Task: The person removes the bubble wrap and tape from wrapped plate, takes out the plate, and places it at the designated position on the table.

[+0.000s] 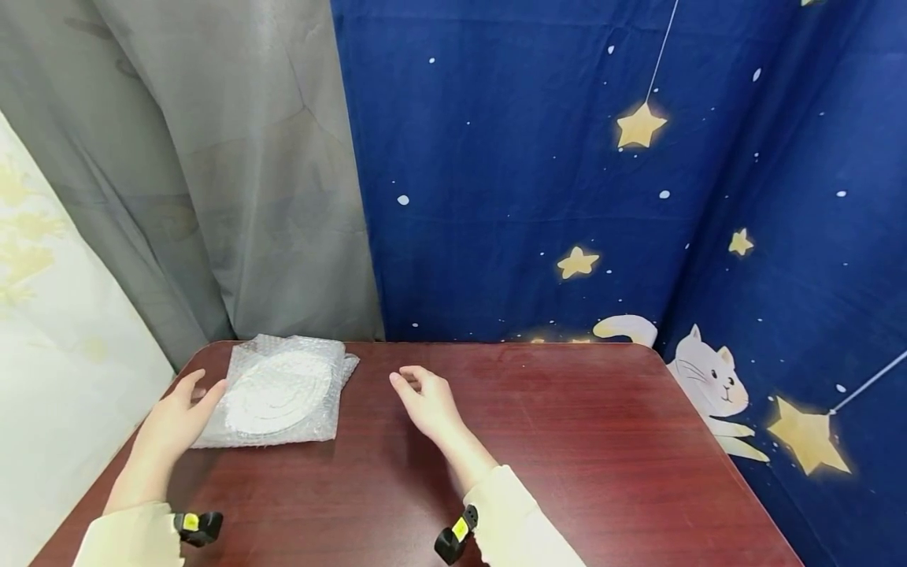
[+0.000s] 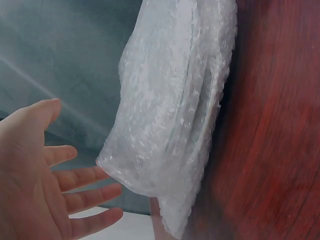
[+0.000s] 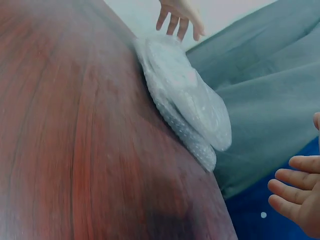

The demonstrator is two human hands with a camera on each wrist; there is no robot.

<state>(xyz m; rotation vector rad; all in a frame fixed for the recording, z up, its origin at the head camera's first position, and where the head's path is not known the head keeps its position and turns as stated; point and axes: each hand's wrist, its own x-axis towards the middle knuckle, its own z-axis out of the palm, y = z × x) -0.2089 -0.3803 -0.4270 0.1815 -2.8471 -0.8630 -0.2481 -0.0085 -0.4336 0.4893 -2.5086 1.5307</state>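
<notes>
A flat round white object (image 1: 279,394), perhaps a plate, lies wrapped in clear bubble wrap (image 1: 322,421) at the table's back left. What exactly is inside cannot be told through the plastic. My left hand (image 1: 170,417) hovers at the left edge of the package, fingers spread and holding nothing. In the left wrist view the left fingers (image 2: 92,197) are extended close to the wrap's corner; whether they touch it is unclear. To the right of the package, my right hand (image 1: 428,402) is held above the table with loosely bent fingers and nothing in it.
The dark red wooden table (image 1: 567,441) has rounded back corners. Behind it hang a grey curtain (image 1: 262,173) and a blue curtain (image 1: 496,173) with stars and a white cat. A pale patterned cloth (image 1: 57,378) borders the left side. Each wrist wears a black strap.
</notes>
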